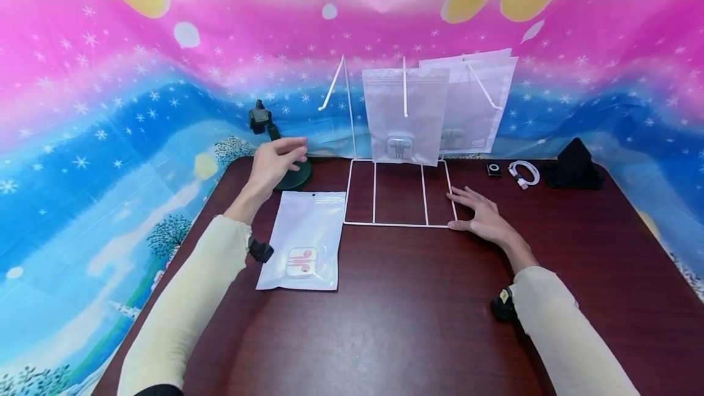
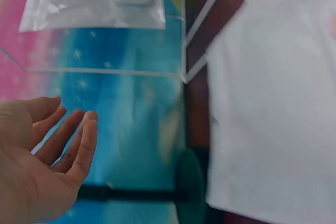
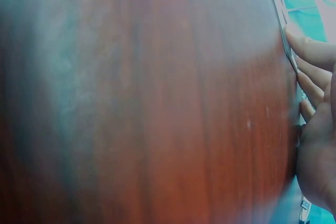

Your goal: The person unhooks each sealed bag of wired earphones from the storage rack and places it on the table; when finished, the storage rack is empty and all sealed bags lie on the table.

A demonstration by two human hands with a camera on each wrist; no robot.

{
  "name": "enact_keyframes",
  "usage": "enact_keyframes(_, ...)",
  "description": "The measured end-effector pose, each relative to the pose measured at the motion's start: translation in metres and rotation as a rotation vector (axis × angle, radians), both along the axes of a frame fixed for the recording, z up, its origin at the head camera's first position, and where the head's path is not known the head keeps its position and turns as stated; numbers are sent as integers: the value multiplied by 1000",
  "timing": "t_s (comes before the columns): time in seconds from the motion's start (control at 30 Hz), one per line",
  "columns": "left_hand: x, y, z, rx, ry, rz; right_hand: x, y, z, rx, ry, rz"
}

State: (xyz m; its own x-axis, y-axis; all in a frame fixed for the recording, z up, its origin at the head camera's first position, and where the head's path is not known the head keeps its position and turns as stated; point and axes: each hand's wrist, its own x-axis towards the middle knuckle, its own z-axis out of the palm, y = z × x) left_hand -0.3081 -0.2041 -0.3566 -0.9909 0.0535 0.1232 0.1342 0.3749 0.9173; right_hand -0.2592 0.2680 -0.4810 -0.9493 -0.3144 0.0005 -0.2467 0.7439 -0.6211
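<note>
A white pouch (image 1: 305, 240) holding pink earphones (image 1: 300, 261) lies flat on the dark wooden table (image 1: 396, 322), left of centre. My left hand (image 1: 275, 161) hovers above the table beyond the pouch, fingers relaxed and empty; the left wrist view shows its open palm (image 2: 44, 156) beside the pouch (image 2: 273, 98). My right hand (image 1: 478, 212) rests flat on the table, fingers touching the front right corner of a white wire rack (image 1: 397, 194). Two frosted pouches (image 1: 406, 116) hang from the rack's pegs.
A dark stand with a round base (image 1: 291, 177) sits just behind my left hand. At the back right lie a small black device (image 1: 494, 169), a coiled white cable (image 1: 524, 173) and a black object (image 1: 573, 165). A colourful cloth backdrop (image 1: 110, 109) hangs behind the table.
</note>
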Motion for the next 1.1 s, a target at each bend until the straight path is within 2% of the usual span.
enact_keyframes(0.23,-15,46,26,103,99,-68,1,2,-1,5,2,-9)
enact_keyframes(0.43,-26,76,39,151,130,-31,0,0,1,-2,-8,-2)
enact_keyframes(0.6,-38,95,50,258,149,-14,-1,1,2,4,-7,-3)
enact_keyframes(0.73,-46,106,57,318,146,-5,-1,-1,2,-9,-2,-1)
enact_keyframes(0.93,-57,120,65,364,87,20,1,-1,2,-21,14,-3)
enact_keyframes(1.1,-63,129,68,401,62,-18,0,0,0,-21,23,-4)
